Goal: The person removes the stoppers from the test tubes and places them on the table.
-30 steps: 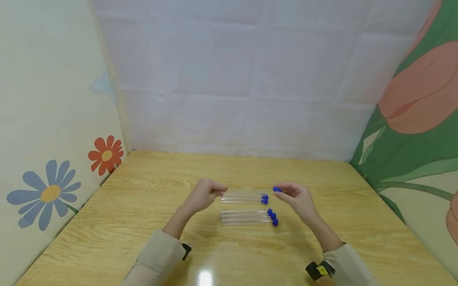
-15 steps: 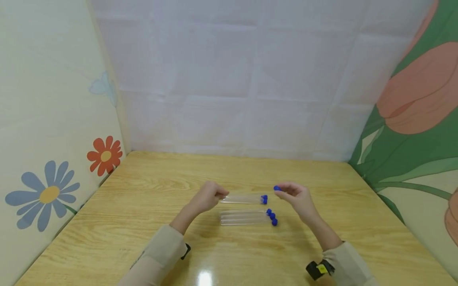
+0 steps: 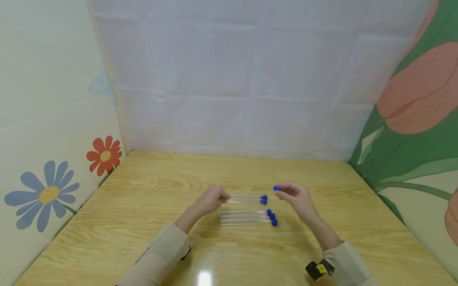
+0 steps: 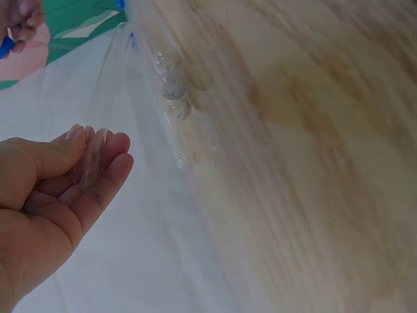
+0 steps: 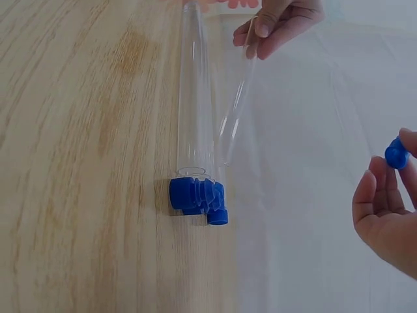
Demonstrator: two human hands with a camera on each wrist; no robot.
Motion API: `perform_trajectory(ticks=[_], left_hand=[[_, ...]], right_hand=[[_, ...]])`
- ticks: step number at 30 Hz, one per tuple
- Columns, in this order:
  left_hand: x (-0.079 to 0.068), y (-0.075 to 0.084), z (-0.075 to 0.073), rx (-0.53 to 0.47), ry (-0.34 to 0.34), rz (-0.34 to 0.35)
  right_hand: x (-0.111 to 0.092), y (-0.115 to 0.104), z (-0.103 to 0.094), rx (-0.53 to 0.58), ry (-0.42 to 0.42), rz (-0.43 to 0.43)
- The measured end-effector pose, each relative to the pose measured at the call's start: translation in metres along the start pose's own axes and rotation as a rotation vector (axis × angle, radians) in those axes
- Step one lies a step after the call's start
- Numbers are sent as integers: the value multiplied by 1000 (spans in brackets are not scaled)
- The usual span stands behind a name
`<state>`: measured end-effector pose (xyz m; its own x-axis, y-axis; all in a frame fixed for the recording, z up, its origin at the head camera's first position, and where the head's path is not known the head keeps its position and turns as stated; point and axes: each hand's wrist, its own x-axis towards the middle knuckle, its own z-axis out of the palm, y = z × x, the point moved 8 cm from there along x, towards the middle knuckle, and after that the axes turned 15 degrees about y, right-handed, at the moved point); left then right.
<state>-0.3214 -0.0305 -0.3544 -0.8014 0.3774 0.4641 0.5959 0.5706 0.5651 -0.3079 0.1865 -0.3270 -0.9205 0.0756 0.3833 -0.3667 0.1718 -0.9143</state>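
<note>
My left hand [image 3: 211,199] pinches the closed end of a clear test tube [image 5: 238,107] between thumb and fingertips. In the right wrist view this tube slants above the table, its uncapped end toward my right hand. My right hand [image 3: 297,200] holds a small blue stopper [image 5: 396,154] between thumb and fingers, apart from the tube. Between the hands lie clear test tubes [image 3: 245,217] on the table, their blue stoppers [image 5: 189,194] at the right-hand ends. In the right wrist view, a gap shows between the nearest stopper and its tube mouth.
The wooden table [image 3: 143,178] reaches back to a white cloth backdrop [image 3: 229,79]. Flowered panels stand at left and right. A black strap [image 3: 320,270] with a yellow patch sits on the right sleeve.
My left hand has moved slightly right and toward me. My right hand has stayed almost still with the stopper, and the tubes in the front row lie as before.
</note>
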Motion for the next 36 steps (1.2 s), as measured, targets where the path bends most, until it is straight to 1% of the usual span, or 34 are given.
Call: perform_trajectory(ticks=[7, 10, 13, 18, 22, 25, 28, 31, 33, 36], left_hand=[[2, 1, 8, 27, -6, 62], [2, 3, 9, 39, -11, 74], [2, 2, 10, 47, -14, 61], [1, 1, 13, 76, -52, 29], [1, -1, 16, 113, -80, 6], [2, -3, 20, 161, -97, 13], [3, -4, 24, 208, -108, 41], [4, -4, 26, 234, -119, 59], [5, -5, 27, 248, -129, 53], [7, -8, 29, 264, -145, 27]], right_hand=[[-1, -2, 1, 1, -11, -5], [-2, -2, 1, 9, -17, -4], [-2, -2, 2, 25, -27, -7], [-2, -1, 3, 67, -46, -15], [-3, 0, 4, 74, -52, -21], [-3, 2, 5, 61, -52, -19], [-3, 2, 5, 48, -49, -10], [-2, 3, 4, 37, -50, 2], [-2, 3, 4, 34, -52, 8], [-2, 2, 5, 35, -56, 17]])
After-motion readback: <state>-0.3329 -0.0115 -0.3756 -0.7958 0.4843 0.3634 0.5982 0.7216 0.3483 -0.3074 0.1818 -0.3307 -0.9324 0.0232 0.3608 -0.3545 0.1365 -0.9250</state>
